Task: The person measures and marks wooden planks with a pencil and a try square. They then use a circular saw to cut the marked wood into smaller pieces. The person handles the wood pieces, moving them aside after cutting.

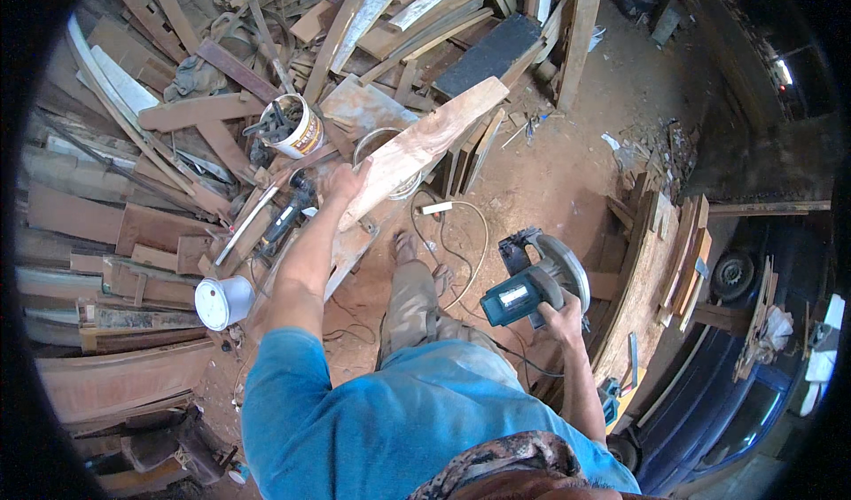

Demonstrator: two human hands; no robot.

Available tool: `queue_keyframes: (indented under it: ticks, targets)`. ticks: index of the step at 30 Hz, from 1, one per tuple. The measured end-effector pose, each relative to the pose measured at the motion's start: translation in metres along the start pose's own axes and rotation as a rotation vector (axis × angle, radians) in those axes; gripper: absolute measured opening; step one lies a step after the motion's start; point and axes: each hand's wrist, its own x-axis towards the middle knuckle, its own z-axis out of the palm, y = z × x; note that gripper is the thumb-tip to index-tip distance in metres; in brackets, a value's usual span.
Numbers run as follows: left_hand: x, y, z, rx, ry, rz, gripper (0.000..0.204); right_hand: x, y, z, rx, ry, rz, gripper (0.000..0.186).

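My left hand (343, 183) is closed on the near left end of a pale wooden plank (434, 145), which slants away to the far right over a low wooden support. Its fingers are partly hidden behind the plank's edge. In my right hand (562, 316) is the handle of a teal circular saw (523, 292) with a large round blade guard (567, 265). The saw is held off to the right, apart from the plank. A dark power cord trails from it past my legs. Near my left forearm lies an angle grinder (285, 221).
A white bucket of tools (306, 134) and a lidded white tub (223, 302) stand at left among stacked boards (80, 199). Cords and a white power strip (436, 207) lie on the dirt floor. At right are a wooden bench (634, 296) and a dark blue car (709, 402).
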Motion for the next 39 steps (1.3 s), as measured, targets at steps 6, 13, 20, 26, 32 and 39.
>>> queue_keyframes:
  ticks: [6, 13, 20, 26, 32, 39]
  targets:
    - [0.04, 0.021, 0.013, -0.071, -0.133, -0.066, 0.091, 0.052, -0.027, 0.018, 0.001, -0.043, 0.031, 0.035]
    - [0.024, 0.032, 0.033, -0.065, 0.223, 0.285, 0.097, 0.112, -0.087, 0.059, 0.028, -0.135, 0.025, 0.032]
    - [0.007, 0.046, 0.029, -0.164, 0.128, 0.307, 0.12, 0.153, -0.101, 0.084, -0.06, -0.134, -0.125, 0.031]
    - [0.041, 0.045, 0.024, -0.208, 0.158, 0.505, 0.115, 0.167, -0.113, 0.081, -0.072, -0.151, -0.178, 0.032]
    - [0.049, 0.038, 0.053, -0.206, 0.271, 0.402, 0.075, 0.179, -0.126, 0.091, -0.083, -0.15, -0.161, 0.033]
    - [0.056, 0.048, 0.058, -0.178, 0.253, 0.227, 0.048, 0.2, -0.119, 0.111, -0.087, -0.212, -0.187, 0.026]
